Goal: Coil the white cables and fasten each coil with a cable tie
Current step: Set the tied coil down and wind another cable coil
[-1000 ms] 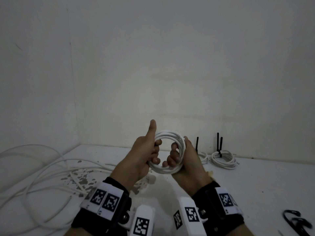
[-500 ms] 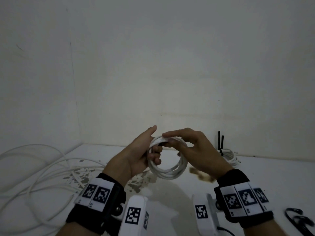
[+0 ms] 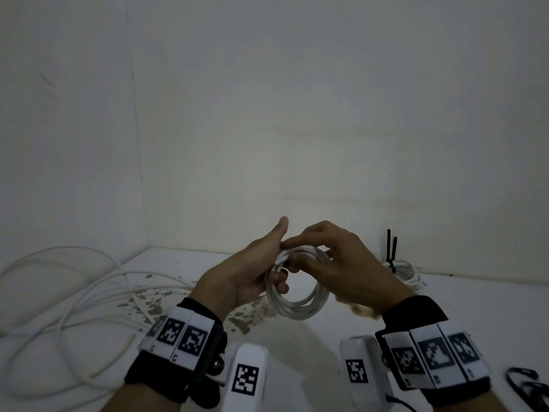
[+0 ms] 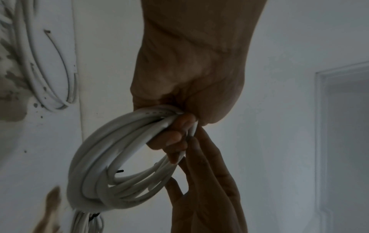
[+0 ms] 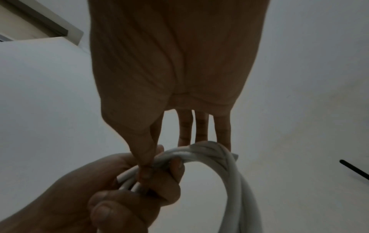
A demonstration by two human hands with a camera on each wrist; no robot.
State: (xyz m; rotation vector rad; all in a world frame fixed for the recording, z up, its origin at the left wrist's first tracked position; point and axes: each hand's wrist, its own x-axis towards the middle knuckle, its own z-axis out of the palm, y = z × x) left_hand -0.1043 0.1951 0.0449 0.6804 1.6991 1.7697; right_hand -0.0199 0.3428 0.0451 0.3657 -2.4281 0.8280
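A white cable coil [image 3: 297, 307] hangs in the air in front of me, above the white table [image 3: 416, 310]. My left hand [image 3: 276, 272] grips the coil's left side, fingers curled through the loop and thumb pointing up. My right hand [image 3: 289, 251] reaches over the top and pinches the strands between thumb and forefinger, right beside the left fingers. In the left wrist view the coil [image 4: 95, 157] droops from the left hand [image 4: 179, 126]. In the right wrist view the right thumb presses the strands [image 5: 235, 173] against the left fingers [image 5: 159, 181]; the other right fingers stay straight behind.
A finished coil [image 3: 401, 270] with upright black cable ties lies at the back right near the wall. Loose white cables [image 3: 74, 292] sprawl across the table's left side over chipped paint. Black cable ties [image 3: 525, 385] lie at the near right edge.
My right hand has left the coil's right side, turned palm-down over the top and now pinches the strands next to my left thumb. The left hand keeps its grip.
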